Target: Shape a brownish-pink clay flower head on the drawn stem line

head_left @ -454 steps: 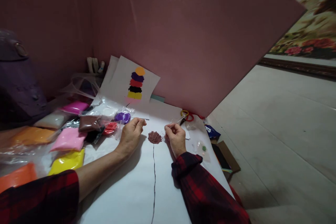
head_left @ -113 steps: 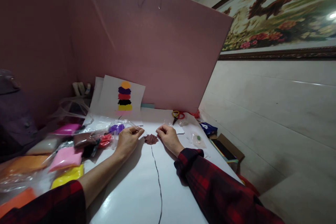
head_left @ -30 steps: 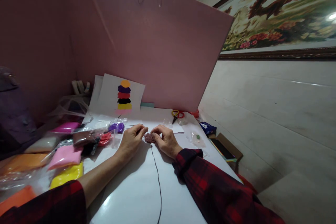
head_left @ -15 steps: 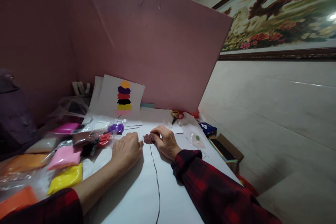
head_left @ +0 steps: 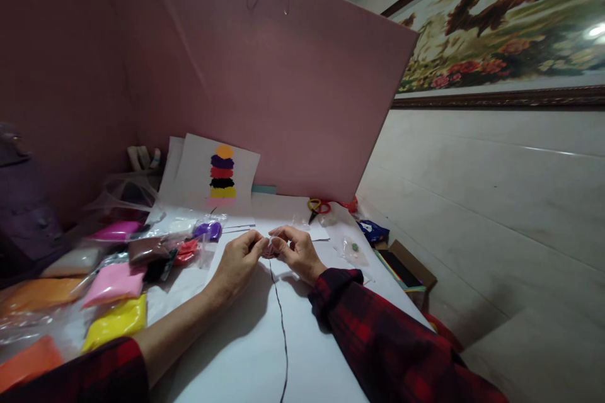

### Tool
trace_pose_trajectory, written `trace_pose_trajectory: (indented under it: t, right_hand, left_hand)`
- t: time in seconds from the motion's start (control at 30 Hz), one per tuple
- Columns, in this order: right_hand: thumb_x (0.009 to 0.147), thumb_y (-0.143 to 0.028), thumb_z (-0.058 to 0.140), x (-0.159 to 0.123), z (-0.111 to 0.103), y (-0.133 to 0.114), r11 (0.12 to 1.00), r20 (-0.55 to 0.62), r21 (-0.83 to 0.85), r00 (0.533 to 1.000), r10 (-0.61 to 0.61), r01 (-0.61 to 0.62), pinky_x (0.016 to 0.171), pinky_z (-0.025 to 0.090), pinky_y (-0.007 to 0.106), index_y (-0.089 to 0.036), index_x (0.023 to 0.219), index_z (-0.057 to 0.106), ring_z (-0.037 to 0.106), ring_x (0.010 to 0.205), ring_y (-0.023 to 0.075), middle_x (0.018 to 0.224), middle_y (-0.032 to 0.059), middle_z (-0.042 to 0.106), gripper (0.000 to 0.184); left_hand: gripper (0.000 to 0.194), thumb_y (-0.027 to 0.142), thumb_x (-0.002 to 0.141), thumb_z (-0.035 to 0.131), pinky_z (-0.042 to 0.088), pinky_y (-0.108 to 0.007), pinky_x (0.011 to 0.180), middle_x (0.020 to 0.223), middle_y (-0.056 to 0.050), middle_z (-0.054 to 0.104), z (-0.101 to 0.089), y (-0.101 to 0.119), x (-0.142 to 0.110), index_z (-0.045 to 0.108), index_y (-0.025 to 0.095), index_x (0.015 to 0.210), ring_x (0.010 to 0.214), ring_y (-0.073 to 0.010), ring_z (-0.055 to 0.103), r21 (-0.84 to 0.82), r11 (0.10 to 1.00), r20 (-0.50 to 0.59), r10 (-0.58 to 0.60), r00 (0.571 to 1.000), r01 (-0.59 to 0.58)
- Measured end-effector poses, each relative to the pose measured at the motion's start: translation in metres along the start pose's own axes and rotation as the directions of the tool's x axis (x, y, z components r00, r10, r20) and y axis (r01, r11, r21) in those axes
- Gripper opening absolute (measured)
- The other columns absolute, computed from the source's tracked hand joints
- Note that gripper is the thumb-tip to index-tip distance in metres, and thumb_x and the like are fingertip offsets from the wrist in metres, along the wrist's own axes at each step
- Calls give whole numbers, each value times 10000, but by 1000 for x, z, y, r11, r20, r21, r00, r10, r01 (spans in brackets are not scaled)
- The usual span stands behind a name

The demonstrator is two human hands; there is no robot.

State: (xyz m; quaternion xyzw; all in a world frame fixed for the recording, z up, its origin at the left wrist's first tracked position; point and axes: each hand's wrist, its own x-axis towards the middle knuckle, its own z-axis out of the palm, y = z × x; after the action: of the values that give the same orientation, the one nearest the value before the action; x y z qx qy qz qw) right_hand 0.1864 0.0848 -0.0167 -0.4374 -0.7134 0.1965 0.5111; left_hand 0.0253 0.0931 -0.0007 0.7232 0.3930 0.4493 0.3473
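Between my fingertips is a small, brown, ridged lump of modelling clay (head_left: 270,252), mostly hidden by both hands. My right hand (head_left: 299,254) is closed on its right side, thumb and fingers pinched. From the left, my left hand (head_left: 240,259) pinches at the lump's upper left edge; its fingertips partly hide the contact. A thin dark wavy strand (head_left: 282,321) runs over the white paper (head_left: 236,352) from just below the lump toward me.
Bagged clay lies on the left, with pink (head_left: 115,283), yellow (head_left: 117,322) and purple (head_left: 208,230) packets. Behind leans a sheet with coloured stripes (head_left: 246,170). Scissors (head_left: 319,206) lie at the back, a small bag with a green bit (head_left: 354,250) to the right.
My left hand has moved up and right to the brown lump and turned into a pinch there. My right hand stays on the lump, its fingers now covering more of it.
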Motion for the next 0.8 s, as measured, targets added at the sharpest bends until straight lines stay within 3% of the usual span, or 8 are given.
trace_pose_trajectory:
  t: [0.07, 0.17, 0.3, 0.4, 0.63, 0.8]
  right_hand:
    - [838, -454, 588, -1, 3, -3, 982, 16, 170, 996, 82, -84, 513, 431, 234, -180, 801, 625, 562, 561, 130, 642, 17, 631, 279]
    - [738, -535, 671, 0, 8, -6, 886, 32, 415, 976, 213, -207, 455, 417, 218, -186, 677, 563, 517, 475, 106, 547, -12, 586, 371]
    - [682, -531, 708, 2, 7, -5, 758, 39, 556, 922, 386, -341, 319, 248, 168, -185, 626, 511, 376, 348, 56, 486, -34, 558, 402]
    - [698, -483, 699, 4, 4, -1, 740, -35, 590, 905, 423, -323, 298, 190, 154, -183, 614, 494, 363, 341, 47, 492, -40, 552, 373]
    - [713, -510, 679, 8, 0, 5, 787, -203, 575, 892, 403, -224, 294, 203, 146, -201, 685, 467, 384, 349, 44, 528, -50, 562, 377]
    - [735, -535, 654, 8, 0, 6, 813, -258, 554, 890, 375, -181, 305, 194, 151, -213, 696, 429, 375, 345, 41, 535, -56, 551, 395]
  left_hand:
    - [281, 443, 780, 489, 418, -285, 644, 642, -17, 613, 1, 1, -1, 540, 209, 634, 663, -188, 566, 7, 1000, 17, -5, 1000, 5]
    - [289, 441, 790, 497, 413, -282, 645, 641, -9, 601, 2, -1, 0, 547, 203, 633, 660, -181, 558, -18, 1000, 41, -13, 999, 14]
    - [373, 510, 805, 463, 403, -276, 616, 593, 9, 563, 3, -7, 4, 534, 204, 606, 615, -171, 534, -148, 987, 17, -57, 998, 59]
    - [413, 538, 821, 435, 410, -286, 642, 614, 1, 578, 1, -13, 6, 562, 195, 628, 632, -180, 544, -163, 984, -49, -83, 995, 74]
    - [442, 547, 851, 402, 332, -279, 572, 564, 18, 520, 1, -17, 4, 532, 205, 605, 588, -176, 489, -12, 995, -113, -102, 988, 101]
    - [420, 531, 827, 433, 347, -283, 591, 551, 19, 515, 1, -11, 3, 511, 209, 569, 590, -177, 489, 40, 995, -59, -92, 994, 94]
